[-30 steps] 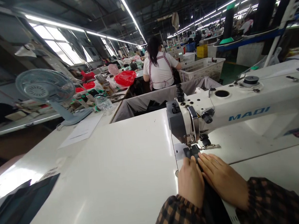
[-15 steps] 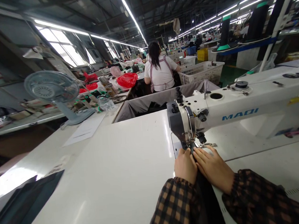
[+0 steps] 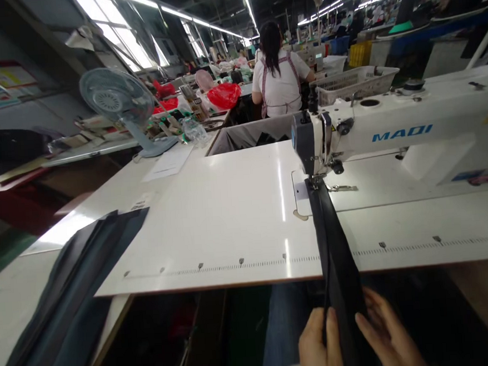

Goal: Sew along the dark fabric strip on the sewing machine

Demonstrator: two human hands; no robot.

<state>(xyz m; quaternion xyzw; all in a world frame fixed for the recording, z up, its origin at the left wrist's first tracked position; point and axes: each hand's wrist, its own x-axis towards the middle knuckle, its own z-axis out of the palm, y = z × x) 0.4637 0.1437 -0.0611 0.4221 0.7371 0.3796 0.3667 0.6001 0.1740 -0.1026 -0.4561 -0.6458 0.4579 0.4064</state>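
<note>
We are holding a black fabric strip [image 3: 336,254] just below the worktop's [image 3: 229,217] front edge. Our left hand [image 3: 320,347] is seemingly pinching its left side, while our right hand [image 3: 391,343] is resting spread against its right side. The strip is running up over that edge to the sewing machine's [image 3: 402,121] foot.

Our two hands are low, at the very bottom of the view, close to our body. Our left hand [image 3: 318,348] points its fingers up and pinches the edge of the dark cloth strip [image 3: 336,254]. Our right hand [image 3: 391,343] is near it, fingers spread and lying flat on the same strip. The hands do not touch.
</note>
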